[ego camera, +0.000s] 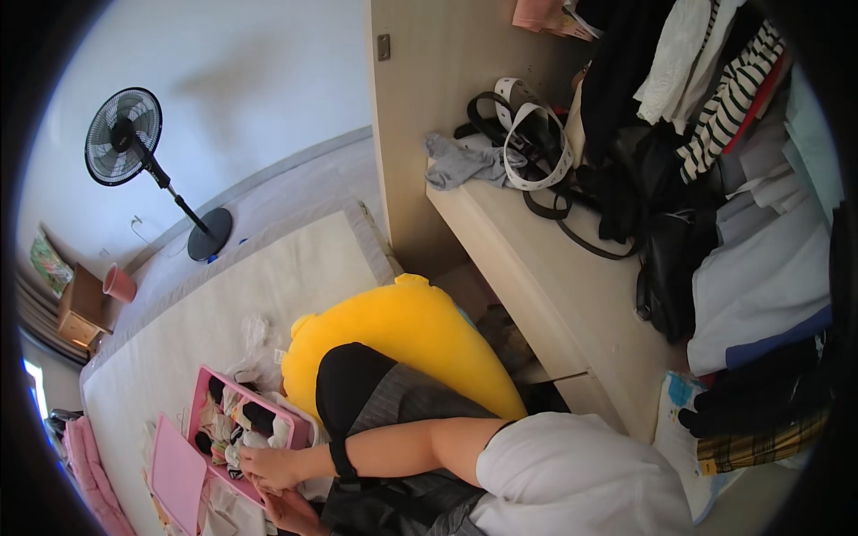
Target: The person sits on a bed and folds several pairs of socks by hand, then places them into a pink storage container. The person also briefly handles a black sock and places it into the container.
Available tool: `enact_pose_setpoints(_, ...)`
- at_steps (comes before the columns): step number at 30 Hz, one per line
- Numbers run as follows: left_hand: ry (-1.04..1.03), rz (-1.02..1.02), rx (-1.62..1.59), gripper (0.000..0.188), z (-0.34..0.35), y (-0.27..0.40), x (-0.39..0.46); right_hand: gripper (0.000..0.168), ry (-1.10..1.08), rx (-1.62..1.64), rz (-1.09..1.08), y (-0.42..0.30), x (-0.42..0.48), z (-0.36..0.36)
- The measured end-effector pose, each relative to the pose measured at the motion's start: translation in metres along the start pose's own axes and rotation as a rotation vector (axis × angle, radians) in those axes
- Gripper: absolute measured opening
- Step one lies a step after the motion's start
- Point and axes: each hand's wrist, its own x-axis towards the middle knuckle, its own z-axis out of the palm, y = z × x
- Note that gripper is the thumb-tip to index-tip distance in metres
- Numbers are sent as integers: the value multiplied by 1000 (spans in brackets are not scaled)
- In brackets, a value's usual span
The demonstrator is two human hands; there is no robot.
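Both hands are near the lower left, at the near side of a pink plastic storage box (298, 434) filled with rolled socks and small cloth items (258, 417). My right hand (273, 467), with a black strap on the wrist, reaches over the box's edge and its fingers touch or overlap the small cloth items. Just below it is my left hand (291, 510), close to the right fingertips; whether a small item lies between the hands is too small to tell. The pink lid (175, 469) leans beside the box.
A yellow plush cushion (375, 321) lies by my knee on the mattress (295, 254). At right, an open wardrobe holds hanging clothes (757, 281), belts (536, 147) and grey socks (459, 161) on its shelf. A black standing fan (124, 137) and pink bin (119, 284) stand beyond.
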Motion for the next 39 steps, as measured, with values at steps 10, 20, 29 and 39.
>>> enact_pose_setpoints(10,139,112,487,44,-35,-11,5,41,-227,-13,-173,2,6,-12)
enact_pose_setpoints(20,43,179,622,39,-49,-7,2,28,-391,-267,-316,-12,-2,-23)
enact_pose_setpoints(29,-16,369,845,37,-50,-6,0,12,-109,-130,-390,-20,1,-9)
enact_pose_setpoints(39,82,214,807,32,-61,-19,24,15,-162,-342,-179,-11,-1,-14)
